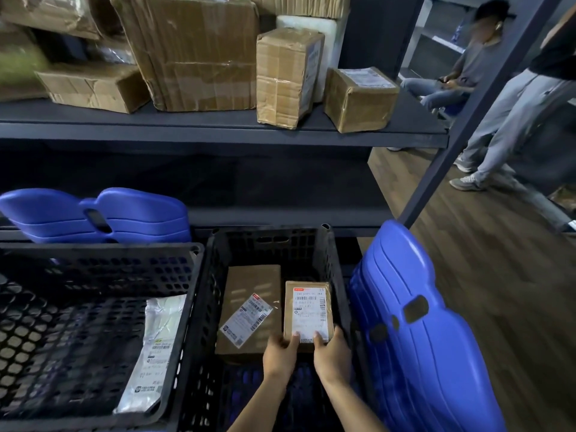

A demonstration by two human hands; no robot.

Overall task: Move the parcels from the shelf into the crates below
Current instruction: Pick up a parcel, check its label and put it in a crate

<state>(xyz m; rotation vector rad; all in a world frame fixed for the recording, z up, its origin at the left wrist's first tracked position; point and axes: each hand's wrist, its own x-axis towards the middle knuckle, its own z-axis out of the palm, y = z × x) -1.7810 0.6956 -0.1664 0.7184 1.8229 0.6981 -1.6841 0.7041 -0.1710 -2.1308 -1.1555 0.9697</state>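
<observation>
Both arms reach forward and down, side by side.
Left hand [280, 353] and right hand [332, 358] lie close together, thumbs forward on top, fingers curled under.

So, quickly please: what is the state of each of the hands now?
Left hand: holding the small labelled parcel at its near edge.
Right hand: holding the same parcel.

Dark wood-plank floor [467, 275] runs along the right side; a dark grey metal shelving unit [218, 132] fills the left and middle, its slanted upright [470, 120] crossing the view; a stack of blue plastic panels [420, 338] leans beside it; another blue stack [93, 213] lies on a lower level; beyond, a seated person [461, 70] and a standing person [514, 126] in grey trousers; the light is dim
</observation>
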